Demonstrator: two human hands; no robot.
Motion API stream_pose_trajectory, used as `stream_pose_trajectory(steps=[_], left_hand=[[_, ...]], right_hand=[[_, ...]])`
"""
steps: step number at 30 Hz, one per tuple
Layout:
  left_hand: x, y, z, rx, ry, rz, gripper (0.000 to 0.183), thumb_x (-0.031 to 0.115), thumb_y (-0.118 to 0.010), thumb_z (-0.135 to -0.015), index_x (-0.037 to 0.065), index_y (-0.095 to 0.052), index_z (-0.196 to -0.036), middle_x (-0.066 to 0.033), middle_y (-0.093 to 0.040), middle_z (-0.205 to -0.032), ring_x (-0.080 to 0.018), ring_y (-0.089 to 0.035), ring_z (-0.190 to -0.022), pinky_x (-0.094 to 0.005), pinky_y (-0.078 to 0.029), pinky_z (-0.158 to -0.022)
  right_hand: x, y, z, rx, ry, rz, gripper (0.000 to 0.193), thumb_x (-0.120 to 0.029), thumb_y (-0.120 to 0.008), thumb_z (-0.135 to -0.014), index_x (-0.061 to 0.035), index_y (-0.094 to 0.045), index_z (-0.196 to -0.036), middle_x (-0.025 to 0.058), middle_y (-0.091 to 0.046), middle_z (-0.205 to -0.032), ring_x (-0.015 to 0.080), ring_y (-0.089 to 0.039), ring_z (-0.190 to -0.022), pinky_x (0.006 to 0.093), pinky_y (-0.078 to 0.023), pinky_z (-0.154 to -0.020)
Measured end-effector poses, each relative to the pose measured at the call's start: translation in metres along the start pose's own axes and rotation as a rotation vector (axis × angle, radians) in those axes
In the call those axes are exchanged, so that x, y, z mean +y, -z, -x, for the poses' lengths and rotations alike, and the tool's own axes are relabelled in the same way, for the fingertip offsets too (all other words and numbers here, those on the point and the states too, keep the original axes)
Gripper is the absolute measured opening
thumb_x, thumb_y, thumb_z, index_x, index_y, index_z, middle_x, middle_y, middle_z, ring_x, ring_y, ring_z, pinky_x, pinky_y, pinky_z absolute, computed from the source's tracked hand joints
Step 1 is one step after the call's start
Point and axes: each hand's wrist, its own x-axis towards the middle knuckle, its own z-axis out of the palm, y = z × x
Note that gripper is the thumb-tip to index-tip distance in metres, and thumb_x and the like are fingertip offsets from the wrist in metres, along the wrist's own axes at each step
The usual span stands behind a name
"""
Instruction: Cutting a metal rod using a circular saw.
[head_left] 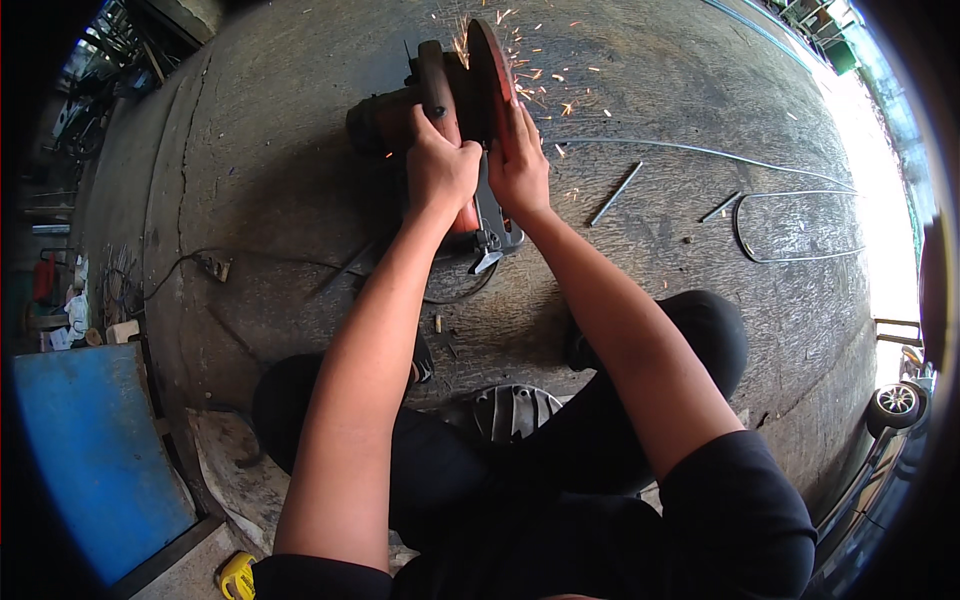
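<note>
A cut-off saw [385, 122] with a dark, worn body stands on the floor ahead of me, throwing orange sparks around its reddish disc-shaped part [488, 60]; whether that is the wheel or its guard I cannot tell. My left hand [440, 170] is wrapped round the saw's handle [432, 80]. Against the side of the disc-shaped part lies my right hand [520, 170], its fingers stretched upward. A thin metal rod [690, 149] runs rightward from behind the right hand. Below my hands, the saw's base shows a metal clamp lever [487, 258].
Two short cut rods [616, 194] [720, 207] and a bent rod [742, 235] lie to the right. A power cable [290, 258] trails left. Near my legs are a ribbed metal part [515, 412], a blue panel [100, 450] and a yellow tape measure [237, 577].
</note>
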Motion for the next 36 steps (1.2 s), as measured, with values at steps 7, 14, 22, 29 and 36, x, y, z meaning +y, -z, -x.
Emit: stream_pose_trajectory(steps=[7,14,22,29,36], left_hand=[[0.0020,0.0005,0.0001,-0.022,0.006,0.030,0.071,0.011,-0.060,-0.072,-0.004,-0.028,-0.133,-0.0365,-0.060,-0.096,-0.0486,-0.060,-0.093,-0.0490,-0.050,-0.083],[-0.0001,0.0008,0.0008,0.006,-0.005,0.029,0.065,0.014,-0.060,-0.071,-0.001,-0.036,-0.129,-0.0278,-0.062,-0.097,-0.0412,-0.065,-0.088,-0.0436,-0.052,-0.079],[0.0024,0.0001,0.0016,0.004,-0.006,0.015,0.063,0.014,-0.060,-0.072,-0.001,-0.036,-0.128,-0.0274,-0.062,-0.097,-0.0410,-0.065,-0.087,-0.0432,-0.052,-0.078],[0.0030,0.0022,0.0024,-0.025,0.007,0.042,0.068,0.012,-0.059,-0.072,-0.002,-0.029,-0.131,-0.0359,-0.061,-0.094,-0.0493,-0.060,-0.093,-0.0496,-0.050,-0.082],[0.0006,-0.0004,0.0010,0.003,-0.010,0.017,0.071,0.014,-0.059,-0.072,-0.005,-0.029,-0.134,-0.0332,-0.061,-0.099,-0.0447,-0.063,-0.092,-0.0455,-0.051,-0.081]], right_hand=[[0.0017,0.0001,-0.0002,0.004,0.005,0.015,0.060,-0.006,-0.057,-0.082,-0.0071,-0.039,-0.139,0.0257,-0.046,-0.133,0.0449,-0.055,-0.109,0.0459,-0.052,-0.082],[-0.0006,-0.0005,0.0010,-0.006,-0.018,0.011,0.061,-0.006,-0.057,-0.082,-0.0079,-0.039,-0.140,0.0258,-0.046,-0.134,0.0448,-0.055,-0.109,0.0460,-0.052,-0.083],[0.0030,-0.0003,0.0010,0.017,0.022,0.027,0.062,-0.006,-0.057,-0.082,-0.0085,-0.038,-0.141,0.0252,-0.046,-0.134,0.0442,-0.054,-0.111,0.0455,-0.051,-0.085],[0.0007,-0.0004,0.0026,-0.018,-0.027,-0.001,0.063,-0.006,-0.057,-0.082,-0.0083,-0.037,-0.141,0.0247,-0.046,-0.134,0.0437,-0.054,-0.112,0.0455,-0.051,-0.085],[0.0043,-0.0008,0.0016,0.008,0.023,0.026,0.063,-0.006,-0.057,-0.082,-0.0081,-0.037,-0.141,0.0259,-0.046,-0.133,0.0443,-0.054,-0.111,0.0459,-0.052,-0.084]])
